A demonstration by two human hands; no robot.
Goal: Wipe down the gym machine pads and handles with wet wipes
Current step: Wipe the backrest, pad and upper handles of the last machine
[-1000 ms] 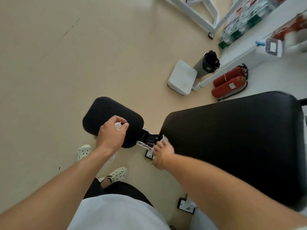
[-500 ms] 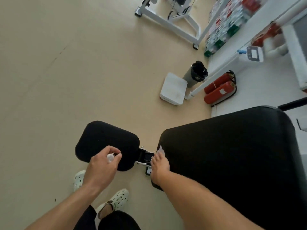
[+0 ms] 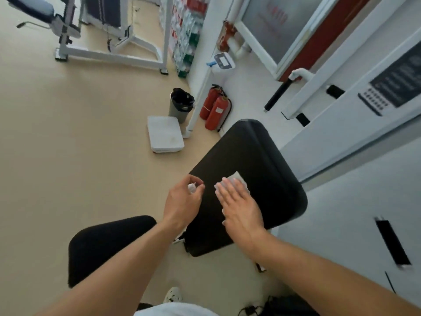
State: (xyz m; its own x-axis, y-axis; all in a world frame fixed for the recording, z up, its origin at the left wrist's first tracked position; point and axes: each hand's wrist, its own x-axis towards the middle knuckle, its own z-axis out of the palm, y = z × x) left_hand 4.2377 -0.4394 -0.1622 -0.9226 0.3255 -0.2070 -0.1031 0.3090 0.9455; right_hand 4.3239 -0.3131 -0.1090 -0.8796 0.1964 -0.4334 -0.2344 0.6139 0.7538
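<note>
**Wet Wipe Flat on Pad**

Thin white wet wipe (image 3: 238,182) pressed onto large black padded backrest (image 3: 262,169) under right hand (image 3: 239,205), fingers straight, together. Likely limp, slippery; best pinned flat. Left hand (image 3: 182,202) pinched small white wad (image 3: 191,187).

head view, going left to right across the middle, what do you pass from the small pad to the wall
small black pad → left hand pinching a small white wad → right hand flat on a white wipe → far edge of the large black pad → white wall panel
</note>
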